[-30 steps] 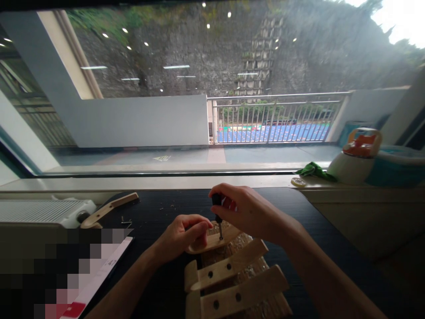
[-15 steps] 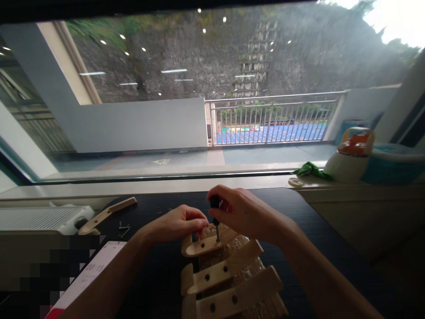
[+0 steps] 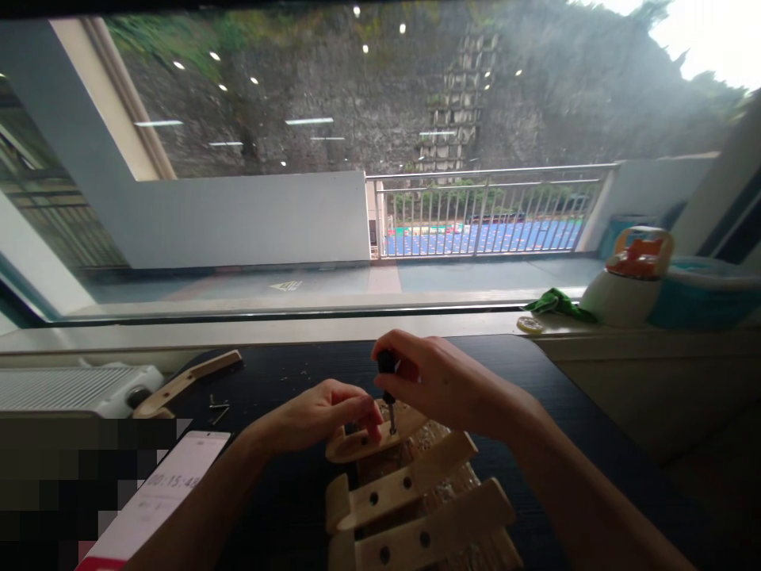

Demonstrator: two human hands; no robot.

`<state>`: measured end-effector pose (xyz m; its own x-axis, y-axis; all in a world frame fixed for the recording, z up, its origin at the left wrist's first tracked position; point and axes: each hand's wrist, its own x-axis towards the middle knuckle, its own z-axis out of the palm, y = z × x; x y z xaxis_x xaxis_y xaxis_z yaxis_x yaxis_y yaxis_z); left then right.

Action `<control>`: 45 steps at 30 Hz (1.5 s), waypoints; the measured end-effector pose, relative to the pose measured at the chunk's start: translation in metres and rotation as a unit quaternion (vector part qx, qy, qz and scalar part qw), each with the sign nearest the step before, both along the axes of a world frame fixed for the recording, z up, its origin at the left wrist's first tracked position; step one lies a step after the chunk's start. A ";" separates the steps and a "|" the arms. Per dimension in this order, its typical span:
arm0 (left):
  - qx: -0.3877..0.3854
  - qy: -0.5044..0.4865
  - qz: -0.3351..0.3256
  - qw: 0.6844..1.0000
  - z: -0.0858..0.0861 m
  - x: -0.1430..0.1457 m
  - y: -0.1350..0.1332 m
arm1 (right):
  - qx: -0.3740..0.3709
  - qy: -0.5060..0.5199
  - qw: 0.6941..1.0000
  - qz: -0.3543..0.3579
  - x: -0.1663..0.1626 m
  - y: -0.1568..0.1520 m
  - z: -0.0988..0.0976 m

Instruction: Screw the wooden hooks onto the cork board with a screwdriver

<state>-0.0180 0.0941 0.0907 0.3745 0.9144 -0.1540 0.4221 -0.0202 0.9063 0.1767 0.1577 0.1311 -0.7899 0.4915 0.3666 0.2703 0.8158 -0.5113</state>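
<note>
My right hand (image 3: 431,381) is closed around the black handle of a screwdriver (image 3: 386,363). The screwdriver stands nearly upright, its tip at a hole in the farthest wooden bar (image 3: 350,448) of a wooden assembly. Curled fingers of my left hand (image 3: 345,404) reach over that same bar, fingertips just left of the shaft; what they pinch, if anything, is hidden. Nearer to me, a second wooden bar (image 3: 440,460) and a third wooden bar (image 3: 464,519) lie side by side, each with two dark holes, over rough, shiny brownish pieces (image 3: 469,480).
On the dark table (image 3: 594,460), a loose wooden bar (image 3: 196,373) lies at the left, with several screws (image 3: 219,410) beside it. A phone (image 3: 178,484) showing a timer lies by my left forearm. A green cloth (image 3: 556,303) and a white container (image 3: 621,297) sit on the windowsill.
My left fingers have moved right and down along the far bar, closer to the screwdriver's shaft. My right hand still grips the screwdriver in nearly the same place.
</note>
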 end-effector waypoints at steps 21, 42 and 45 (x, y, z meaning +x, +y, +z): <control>-0.007 -0.017 0.007 1.000 -0.007 0.001 0.001 | 0.027 0.016 1.000 -0.005 -0.003 0.003 -0.005; -0.005 -0.029 0.012 0.999 -0.010 0.002 0.002 | 0.014 0.009 0.999 -0.038 -0.004 0.004 -0.005; -0.007 -0.038 0.012 0.999 -0.010 0.003 0.002 | 0.015 0.008 0.999 -0.040 -0.005 0.003 -0.005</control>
